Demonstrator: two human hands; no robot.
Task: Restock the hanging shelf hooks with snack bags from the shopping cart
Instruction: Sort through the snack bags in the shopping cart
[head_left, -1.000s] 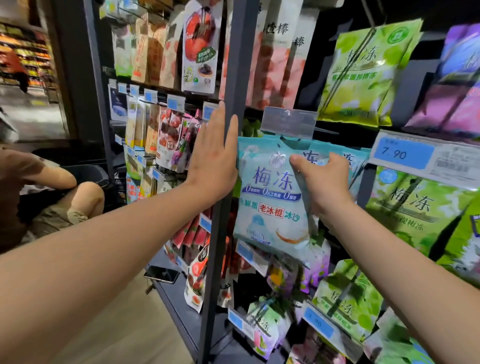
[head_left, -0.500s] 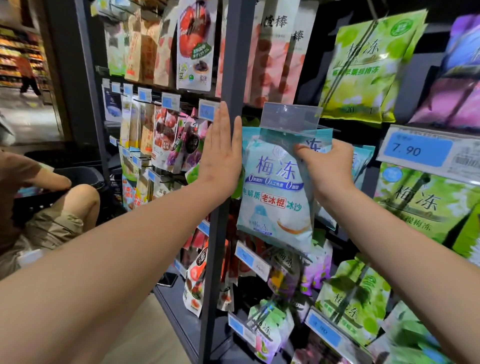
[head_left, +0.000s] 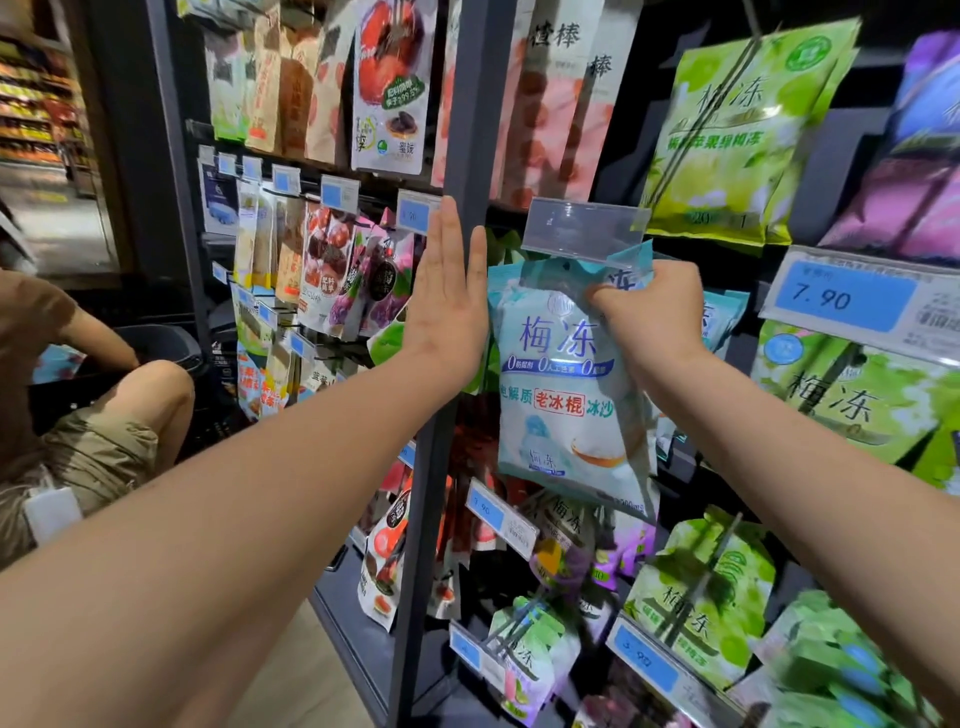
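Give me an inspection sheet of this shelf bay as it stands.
Surface: dark rack, hung with snack bags.
Job's things: blue bag, its top under the clear tag holder; whether it hangs yet cannot be told.
Clutter: nothing seen.
Grippers: left hand flat, fingers straight, at the post; right hand grips the blue bag's top.
Cables: nothing seen.
Surroundings: green bags and a 7.90 price tag to the right; a person crouches by a dark basket at left.
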